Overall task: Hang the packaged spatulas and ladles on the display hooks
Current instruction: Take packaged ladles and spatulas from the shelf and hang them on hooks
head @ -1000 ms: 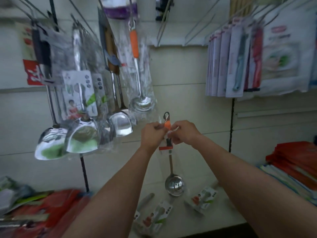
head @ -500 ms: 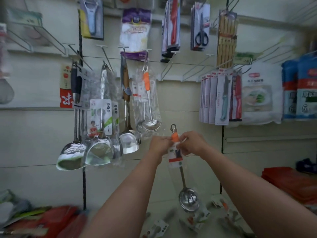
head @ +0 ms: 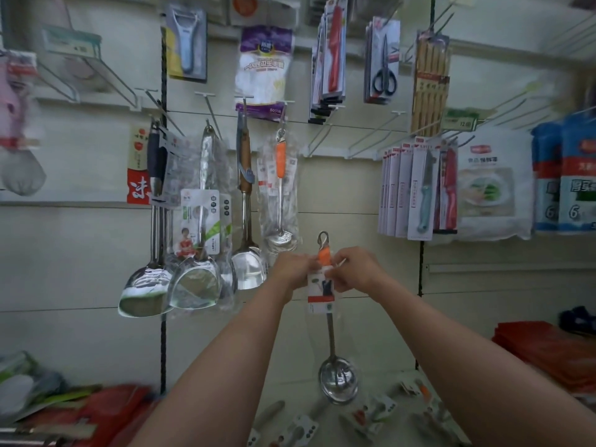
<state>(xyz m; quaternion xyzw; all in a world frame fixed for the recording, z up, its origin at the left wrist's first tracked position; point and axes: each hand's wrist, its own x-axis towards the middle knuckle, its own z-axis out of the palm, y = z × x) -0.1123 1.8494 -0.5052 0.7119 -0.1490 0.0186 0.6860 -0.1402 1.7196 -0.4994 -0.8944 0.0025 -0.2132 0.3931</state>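
Ladle point(head: 337, 379): we see a steel bowl, slim shaft, orange grip and metal hook loop, in a clear sleeve with a red-and-white card.
Place: upright before the wall, below the hung ladle point(head: 280, 188).
Left hand point(head: 292, 269): we pinch the sleeve's top.
Right hand point(head: 356, 269): likewise pinching it.

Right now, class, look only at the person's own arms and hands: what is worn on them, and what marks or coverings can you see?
Nothing is worn. Both forearms are bare from the bottom edge of the picture up to the wrists, with no sleeves in view. The left hand and right hand have no gloves, and no watch, bracelet or ring shows. No markings are visible; the fingers are too small and blurred to judge further.
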